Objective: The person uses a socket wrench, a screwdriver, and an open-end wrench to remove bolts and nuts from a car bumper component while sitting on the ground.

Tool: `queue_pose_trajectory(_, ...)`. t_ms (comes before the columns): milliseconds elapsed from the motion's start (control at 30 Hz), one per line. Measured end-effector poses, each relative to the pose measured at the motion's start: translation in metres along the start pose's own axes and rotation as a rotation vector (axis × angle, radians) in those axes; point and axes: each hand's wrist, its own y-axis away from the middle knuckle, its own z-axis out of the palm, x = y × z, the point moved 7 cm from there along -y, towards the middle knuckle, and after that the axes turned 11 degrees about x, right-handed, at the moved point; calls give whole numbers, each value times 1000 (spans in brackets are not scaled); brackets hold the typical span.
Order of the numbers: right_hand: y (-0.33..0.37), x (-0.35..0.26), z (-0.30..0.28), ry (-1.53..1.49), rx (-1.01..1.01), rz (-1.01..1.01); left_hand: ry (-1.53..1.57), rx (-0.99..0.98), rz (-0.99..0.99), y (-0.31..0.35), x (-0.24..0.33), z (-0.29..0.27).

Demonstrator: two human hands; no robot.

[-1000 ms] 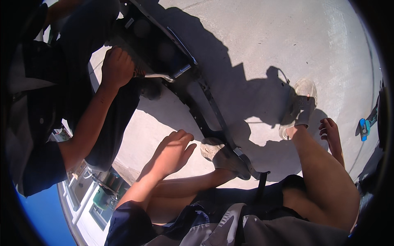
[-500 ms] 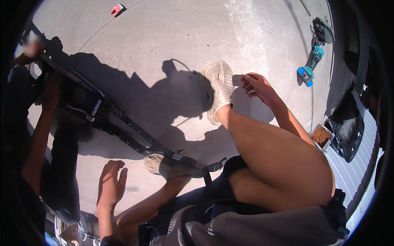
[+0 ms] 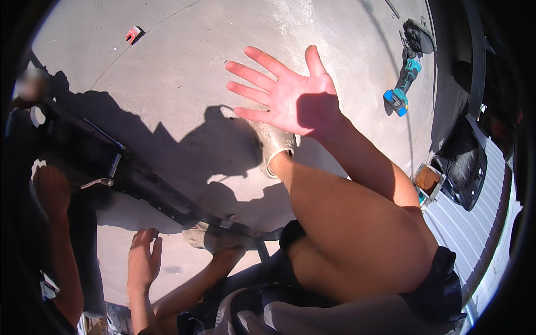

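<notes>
My right hand (image 3: 296, 97) is spread wide above my right clog (image 3: 276, 144), palm turned up and fingers apart; it holds nothing. A dark shadow falls across its palm. My left hand (image 3: 143, 262) is low on the left, beside my left clog (image 3: 194, 234). Its fingers are bent toward the thumb, with a small dark bit at the tips that I cannot make out. A long dark metal frame (image 3: 162, 204) with holes runs diagonally from the far left to between my legs. It passes over my left foot and carries a shiny bracket (image 3: 97, 182).
A co-worker's arm (image 3: 58, 251) and dark clothing are on the left, against the frame. A teal angle grinder (image 3: 412, 70) with a blue battery lies on the concrete at far right. Nearby are a black molded part (image 3: 466, 167) and a small box (image 3: 429, 180). A red forked piece (image 3: 134, 34) lies far left.
My right hand has come up and left from beside the clog, turning palm up with fingers spreading. My left hand keeps its bent shape. The view has shifted slightly; the co-worker's arm has moved.
</notes>
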Motion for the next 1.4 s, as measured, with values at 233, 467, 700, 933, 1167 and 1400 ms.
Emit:
queue_pose_trajectory(233, -63, 25, 67, 86, -107, 130, 384, 387, 121, -72, 89, -35)
queue_pose_trajectory(467, -104, 68, 29, 303, 139, 53, 415, 1104, 824, -149, 270, -90)
queue_pose_trajectory(700, -76, -15, 145, 1107, 96, -774, 871, 489, -73, -259, 118, 27)
queue_pose_trajectory(933, -67, 48, 71, 2366, -64, -707, 2257, 46, -176, -210, 142, -4)
queue_pose_trajectory(1167, 7, -55, -124, 1359, 728, -290, 1152, 125, -212, -125, 47, 46)
queue_pose_trajectory(1400, 67, -37, -214, 1288, 826, -57, 434, 473, -337, -92, -73, 94)
